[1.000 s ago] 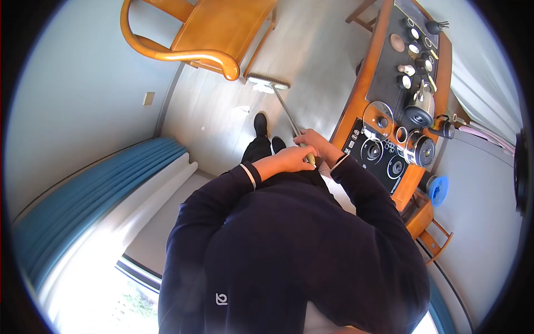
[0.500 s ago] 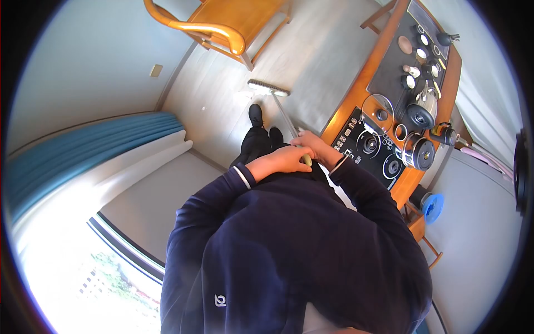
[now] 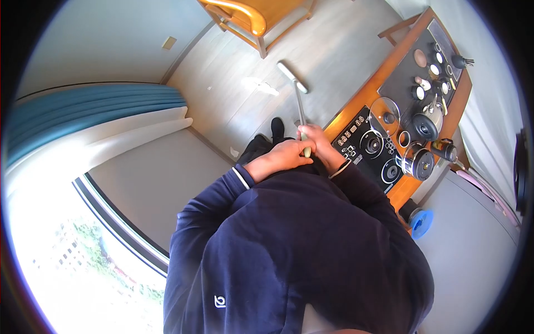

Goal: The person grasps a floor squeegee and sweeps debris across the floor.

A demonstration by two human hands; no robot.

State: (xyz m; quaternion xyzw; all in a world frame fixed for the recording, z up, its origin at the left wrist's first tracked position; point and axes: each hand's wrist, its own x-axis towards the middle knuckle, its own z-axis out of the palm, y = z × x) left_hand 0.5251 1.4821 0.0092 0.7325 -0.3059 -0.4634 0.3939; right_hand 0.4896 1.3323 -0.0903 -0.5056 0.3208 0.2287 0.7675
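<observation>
In the head view, both hands are wrapped round the handle of a long-handled broom (image 3: 300, 106). My left hand (image 3: 285, 155) closes on the pale green end of the handle, near my waist. Just beyond it, my right hand (image 3: 316, 141) grips a little farther along the shaft. The broom's head (image 3: 292, 77) lies slantwise on the light wood floor (image 3: 239, 111), ahead of my feet. White scraps (image 3: 267, 88) are on the floor left of the broom head, too blurred to identify. Another small pale piece (image 3: 235, 151) lies by my leg.
A wooden tea table (image 3: 356, 94) runs along the right, bearing cups, a kettle (image 3: 425, 127), a glass lid (image 3: 385, 117) and a stove panel (image 3: 364, 146). A wooden chair (image 3: 264, 14) stands ahead. Blue curtains (image 3: 100, 106) and a window are at left.
The broom head has moved right and turned from nearly level to slanting. More white scraps show on the floor. My view has shifted, and one foot now shows farther right. Both hands keep their hold.
</observation>
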